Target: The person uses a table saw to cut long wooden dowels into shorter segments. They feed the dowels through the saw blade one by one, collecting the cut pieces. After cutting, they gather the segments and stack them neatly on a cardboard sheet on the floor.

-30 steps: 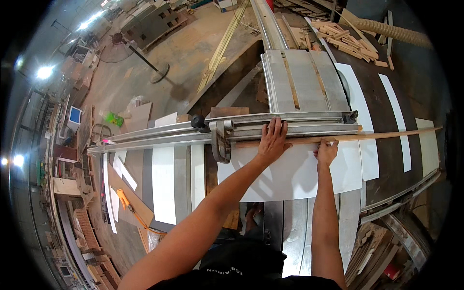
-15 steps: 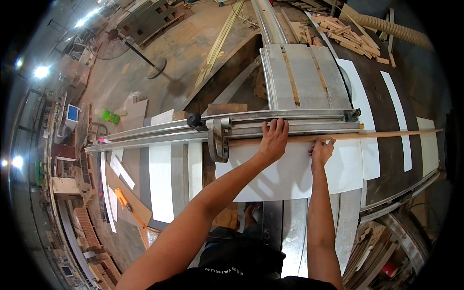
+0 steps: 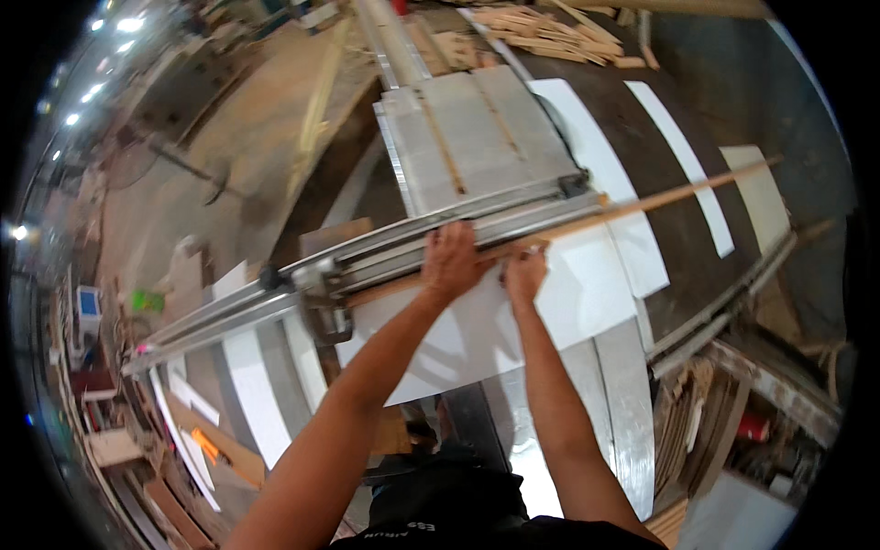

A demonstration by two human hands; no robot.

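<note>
A long, thin wooden strip (image 3: 642, 203) lies along a metal fence (image 3: 385, 240) that crosses the sliding table of a panel saw. My left hand (image 3: 451, 259) rests over the fence edge, its fingers reaching across the rail and its thumb by the strip, clasping the two together. Close to its right, my right hand (image 3: 525, 272) has its fingers bent in a pinch at the strip's near edge. Under both hands spreads a white board (image 3: 440, 339). A metal clamp-like stop (image 3: 321, 298) sits on the fence to the left. The strip's far right end sticks out past the fence.
The grey sliding table (image 3: 467, 137) lies beyond the fence. Wood offcuts (image 3: 559, 37) are heaped at the back right on a dark table. White panel strips (image 3: 683, 165) lie right and left. An orange air gun (image 3: 209, 447) lies at lower left; a fan (image 3: 133, 160) stands far left.
My view has turned, so the fence and strip now slope up to the right and sit further left. Both hands stay at the strip, a little closer together.
</note>
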